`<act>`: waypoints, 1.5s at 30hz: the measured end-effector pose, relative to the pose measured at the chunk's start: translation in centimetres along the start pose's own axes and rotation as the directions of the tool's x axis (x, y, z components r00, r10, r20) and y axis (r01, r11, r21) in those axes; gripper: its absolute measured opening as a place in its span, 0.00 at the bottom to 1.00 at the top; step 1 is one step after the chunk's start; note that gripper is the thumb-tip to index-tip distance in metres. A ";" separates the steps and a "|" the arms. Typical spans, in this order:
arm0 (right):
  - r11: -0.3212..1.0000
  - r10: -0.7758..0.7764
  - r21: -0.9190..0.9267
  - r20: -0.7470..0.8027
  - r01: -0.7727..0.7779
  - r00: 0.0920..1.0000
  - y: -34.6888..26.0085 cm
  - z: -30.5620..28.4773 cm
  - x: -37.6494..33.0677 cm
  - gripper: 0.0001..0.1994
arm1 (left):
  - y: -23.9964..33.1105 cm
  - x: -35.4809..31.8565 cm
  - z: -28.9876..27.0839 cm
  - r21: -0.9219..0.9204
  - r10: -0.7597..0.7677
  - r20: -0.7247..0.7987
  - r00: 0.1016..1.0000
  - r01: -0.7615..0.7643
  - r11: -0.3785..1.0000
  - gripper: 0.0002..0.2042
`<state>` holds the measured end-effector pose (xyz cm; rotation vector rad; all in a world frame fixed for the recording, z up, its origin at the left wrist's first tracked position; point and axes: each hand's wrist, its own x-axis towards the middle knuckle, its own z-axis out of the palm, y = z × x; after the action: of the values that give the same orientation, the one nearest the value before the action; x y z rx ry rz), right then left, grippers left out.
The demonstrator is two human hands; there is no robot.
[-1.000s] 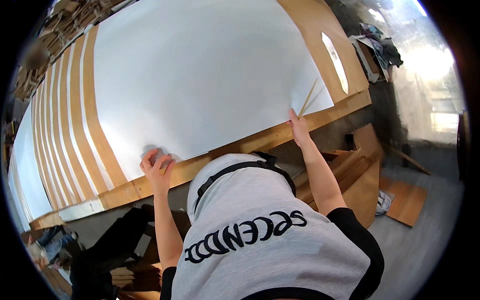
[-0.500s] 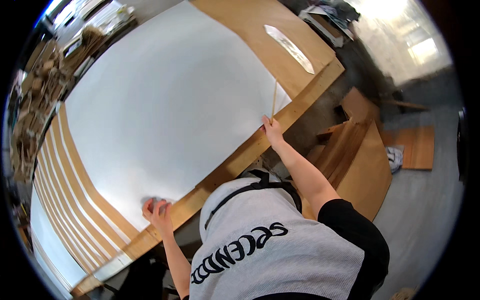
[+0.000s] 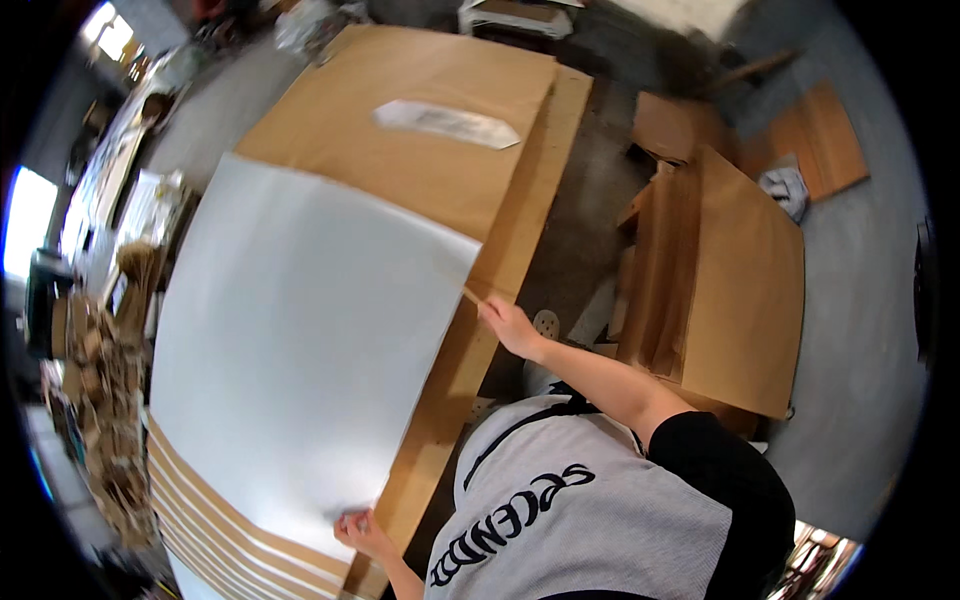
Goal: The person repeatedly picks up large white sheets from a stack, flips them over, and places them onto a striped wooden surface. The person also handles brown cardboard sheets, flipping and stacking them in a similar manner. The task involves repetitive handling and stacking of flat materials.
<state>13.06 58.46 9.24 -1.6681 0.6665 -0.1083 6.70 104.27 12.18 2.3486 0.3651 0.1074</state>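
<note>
A large smooth white sheet (image 3: pixel 310 330) lies over the brown board on the table. My right hand (image 3: pixel 508 325) is closed round a thin wooden stick (image 3: pixel 473 295) at the sheet's right edge, near its far corner; the stick's tip lies at that edge. Farther down the same edge, by the near corner, my left hand (image 3: pixel 365 533) rests on the sheet with its fingers curled together. Whatever they may hold is hidden. Beneath the sheet's near end, several brown strips (image 3: pixel 245 540) alternate with white edges in a staggered stack.
On the brown board (image 3: pixel 420 70) beyond the sheet lies a pale pointed strip (image 3: pixel 445 122). A wooden ledge (image 3: pixel 530 200) runs along the table's right side. Cardboard pieces (image 3: pixel 740 280) stand on the floor to the right. Scraps (image 3: pixel 100 430) are heaped at the left.
My view has turned, so the table now runs more steeply up the picture. The stick, earlier pointing up past the sheet's corner, now lies low at its edge. My left hand's fingers look more closed.
</note>
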 end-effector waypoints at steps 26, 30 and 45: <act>0.902 0.427 0.313 -0.747 -0.298 0.509 14.6 -42.4 -7.6 0.13 | 48.0 -9.7 48.4 -0.517 0.491 0.854 -0.172 -0.389 0.763 0.05; 0.869 0.477 0.404 -0.837 -0.287 0.267 18.7 -44.4 -9.0 0.11 | 55.2 -14.1 55.1 -0.611 0.443 0.789 -0.427 -0.466 0.640 0.04; 0.638 0.451 0.460 -0.873 -0.618 -0.185 16.8 -75.0 1.2 0.13 | 81.1 -28.0 84.8 -0.643 0.112 0.678 -0.726 -0.514 0.568 0.07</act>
<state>-24.22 -8.72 9.93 -0.9850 2.5233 -0.6143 14.11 -16.05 8.15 1.3591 -1.9315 -1.7065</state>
